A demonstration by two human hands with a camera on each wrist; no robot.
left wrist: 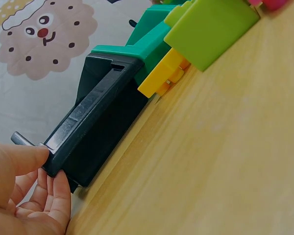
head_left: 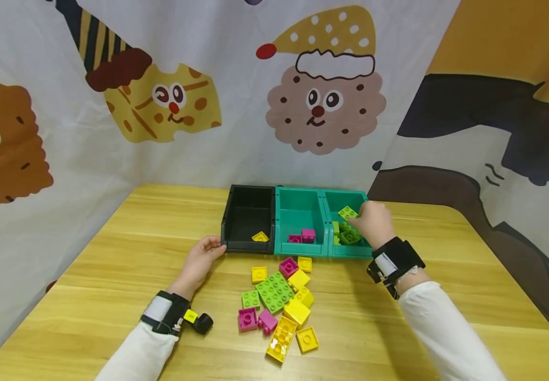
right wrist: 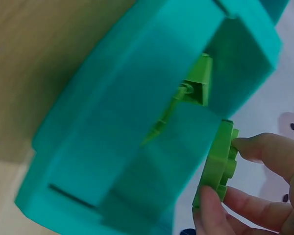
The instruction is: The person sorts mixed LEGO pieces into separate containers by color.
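My right hand (head_left: 376,225) pinches a lime-green toy building brick (head_left: 348,212) between thumb and fingers, over the right teal bin (head_left: 346,197). Several green bricks (head_left: 349,234) lie inside that bin. In the right wrist view the held brick (right wrist: 216,159) is tilted, its studs facing the fingers. At the front left corner of the black bin (head_left: 248,211), my left hand (head_left: 200,263) grips the rim, thumb on top and fingers beneath in the left wrist view. One yellow brick (head_left: 260,237) sits in the black bin, and magenta bricks (head_left: 308,235) in the middle teal bin (head_left: 298,206).
In front of the bins, loose bricks are spread on the wooden table (head_left: 160,227): a large green brick (head_left: 275,292), a small green brick (head_left: 250,300), several yellow bricks (head_left: 281,338) and magenta bricks (head_left: 248,319). A curtain (head_left: 236,148) with cartoon prints hangs behind the table.
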